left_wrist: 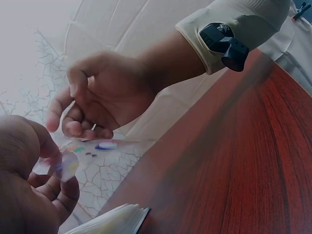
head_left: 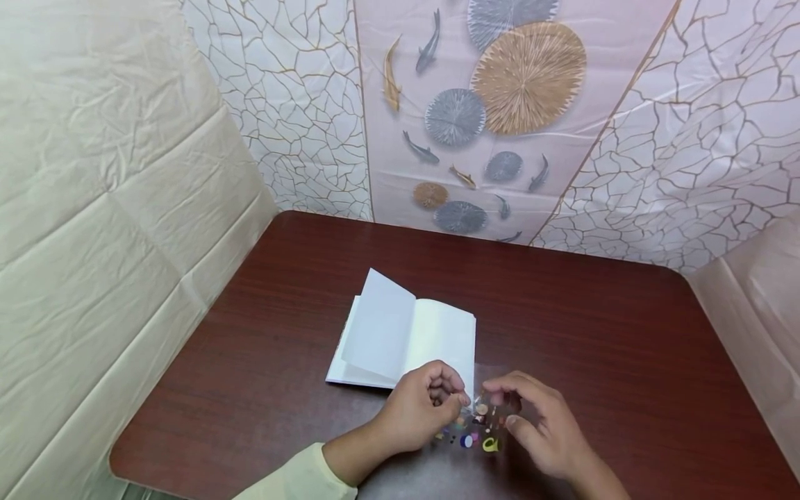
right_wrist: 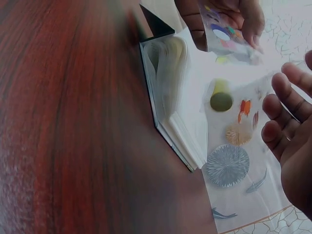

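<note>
Wood-grained, red-brown tabletop [head_left: 600, 333], far corners rounded. Hung at 12 o'clock: patterned cloth [head_left: 419, 173], lily pads, fish, crackle lines. At 9 o'clock: creased cream cloth [head_left: 106, 208]. Toward 6 o'clock of tabletop, between hands: clear sticker sheet [head_left: 480, 432], pinched in left hand [head_left: 415, 410]. Right hand [head_left: 546, 427] at sheet's 3 o'clock, fingers loosely bent, thumb apart; cannot tell whether touching. Open book [head_left: 381, 326], white pages, at sheet's 11 o'clock.
</note>
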